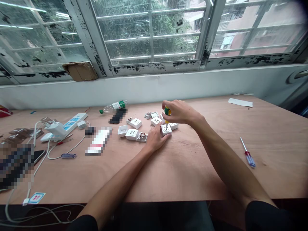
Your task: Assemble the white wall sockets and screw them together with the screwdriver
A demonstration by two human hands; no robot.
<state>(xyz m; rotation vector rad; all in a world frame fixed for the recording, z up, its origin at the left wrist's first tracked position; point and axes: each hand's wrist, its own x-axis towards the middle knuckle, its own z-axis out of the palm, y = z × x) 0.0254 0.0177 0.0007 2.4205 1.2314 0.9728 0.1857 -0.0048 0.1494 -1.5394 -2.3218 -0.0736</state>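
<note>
Right hand (179, 112) grip clamped on screwdriver (167, 111), tip on white wall socket (166, 130) mid-frame on desk (192, 170); left hand (155, 138) touches socket edge, grip unclear.

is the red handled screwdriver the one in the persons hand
No, the red-handled screwdriver lies apart on the wooden table, while the right hand holds a green-and-yellow screwdriver to a white wall socket.

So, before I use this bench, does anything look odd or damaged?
The window frames look damaged, with black patches flaking along them. A torn cardboard piece sits wedged against the frame.
</note>
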